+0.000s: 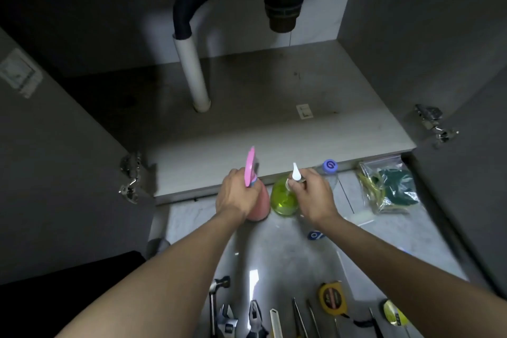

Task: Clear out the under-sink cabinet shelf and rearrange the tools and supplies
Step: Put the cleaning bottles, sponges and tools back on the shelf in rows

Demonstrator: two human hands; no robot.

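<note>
My left hand [236,193] grips the neck of a pink spray bottle [258,204] with a pink trigger head, just in front of the cabinet shelf edge. My right hand [315,195] holds the pump neck of a green soap bottle [282,199] with a white nozzle, right beside the pink one. Both bottles are upright over the floor. The cabinet shelf [274,129] behind them is bare except for a small white tag [304,111] and the white drain pipe [193,74].
A clear bottle with a blue cap [330,166] stands behind my right hand, another blue cap [315,235] lies below it. A plastic bag of sponges [389,186] lies at right. Tools line the floor near me: wrench [226,318], pliers [256,318], tape measure [333,298], screwdrivers. Cabinet doors stand open on both sides.
</note>
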